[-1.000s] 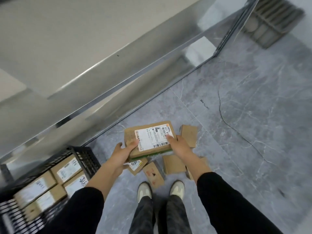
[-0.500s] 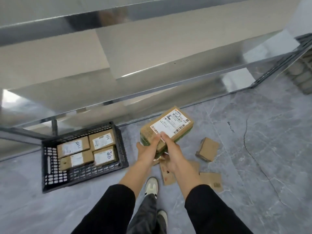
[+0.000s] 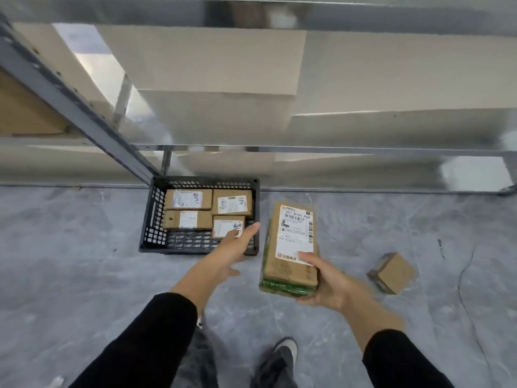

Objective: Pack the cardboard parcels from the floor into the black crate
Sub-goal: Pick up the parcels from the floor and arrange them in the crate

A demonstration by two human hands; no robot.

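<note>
The black crate [image 3: 152, 219] stands on the grey floor against the shelving, with several labelled cardboard parcels [image 3: 188, 200] packed in its far half. My right hand [image 3: 330, 281] grips a long cardboard parcel [image 3: 291, 247] with a white label and a green underside, held just right of the crate. My left hand [image 3: 237, 245] reaches with straight fingers over the crate's near right corner and holds nothing. A small cardboard parcel [image 3: 393, 273] lies on the floor to the right.
A metal shelf unit [image 3: 84, 110] with large pale boxes [image 3: 201, 57] rises right behind the crate. My shoe [image 3: 285, 348] stands on the marbled grey floor [image 3: 70, 275] below the hands.
The view swung left, so the crate now sits ahead. My left hand let go of the long parcel and reached toward the crate; my right hand alone carries the parcel.
</note>
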